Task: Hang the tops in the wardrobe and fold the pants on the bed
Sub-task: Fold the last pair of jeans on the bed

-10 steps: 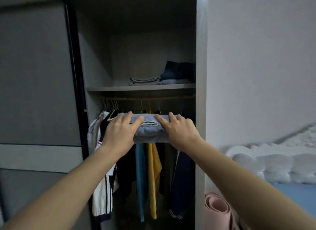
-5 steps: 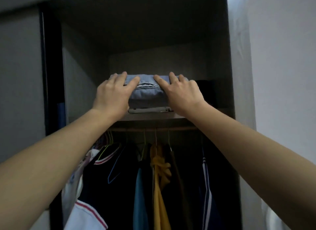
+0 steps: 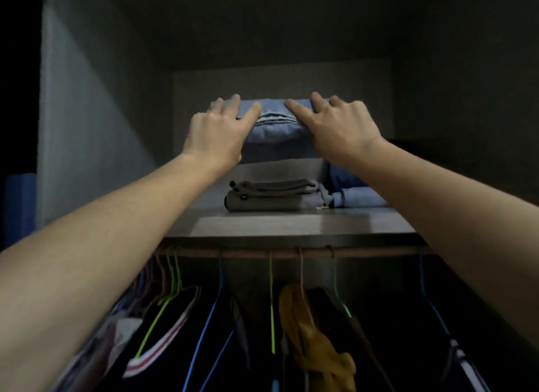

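Head view: left hand, right hand hold one seemingly denim bundle.

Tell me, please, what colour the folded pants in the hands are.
The pants are light blue, clearest in the head view.

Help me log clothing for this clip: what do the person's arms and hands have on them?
Nothing is worn: the left hand and right hand are bare, with no gloves, rings or watch visible. The left forearm and right forearm are uncovered to the picture's edge; no sleeve shows.
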A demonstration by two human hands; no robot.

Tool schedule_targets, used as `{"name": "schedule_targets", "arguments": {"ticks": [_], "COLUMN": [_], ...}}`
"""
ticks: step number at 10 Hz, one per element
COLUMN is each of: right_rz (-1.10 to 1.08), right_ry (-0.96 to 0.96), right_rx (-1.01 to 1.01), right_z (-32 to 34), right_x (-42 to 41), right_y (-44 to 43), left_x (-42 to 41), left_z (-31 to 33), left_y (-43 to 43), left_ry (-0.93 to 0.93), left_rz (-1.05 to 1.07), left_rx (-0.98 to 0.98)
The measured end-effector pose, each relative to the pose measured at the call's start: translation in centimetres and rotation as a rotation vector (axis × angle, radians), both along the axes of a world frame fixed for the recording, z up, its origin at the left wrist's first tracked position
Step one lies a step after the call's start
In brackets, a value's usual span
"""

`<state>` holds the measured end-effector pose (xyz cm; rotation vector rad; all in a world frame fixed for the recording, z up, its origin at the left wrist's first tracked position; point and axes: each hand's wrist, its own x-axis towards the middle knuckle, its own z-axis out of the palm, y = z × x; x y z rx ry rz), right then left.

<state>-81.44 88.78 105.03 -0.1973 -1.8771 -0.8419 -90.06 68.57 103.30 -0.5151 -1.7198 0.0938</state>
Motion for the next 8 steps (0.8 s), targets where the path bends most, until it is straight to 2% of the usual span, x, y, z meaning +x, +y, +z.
{"name": "schedule_targets", "arguments": {"ticks": [2, 3, 4, 5, 7, 8], "right_rz": [-0.161, -0.176, -0.202, -0.127, -0.031, 0.039], "right_ry": [-0.038, -0.194, -0.535, -0.555, -0.538, -0.384], "right_rx": [0.014, -0.028, -0.170, -0.230, -0.344, -0.353], "right_z": [2.5, 1.2, -0.8, -0.8, -2.0, -3.1], "right_x": [-8.0, -11.6, -14.5, -14.1, -10.9, -7.3], "right_y": [0.5, 1.0, 2.4, 3.3, 2.4, 1.9], "left_x": [-9.7, -14.6, -16.8, -16.7, -14.6, -11.4], "left_z": [2.8, 1.3, -0.2, 0.2, -0.5, -0.8], "left_y": [1.7, 2.9, 3.5, 4.3, 3.2, 1.8], "left_ry": [-0.040, -0.257, -0.649, -0.648, -0.601, -0.485], "left_rz": [-0.054, -0.135, -0.251, -0.290, -0.204, -0.177], "left_rx": [-0.030, -0.103, -0.320, -0.301, -0.346, -0.271]}}
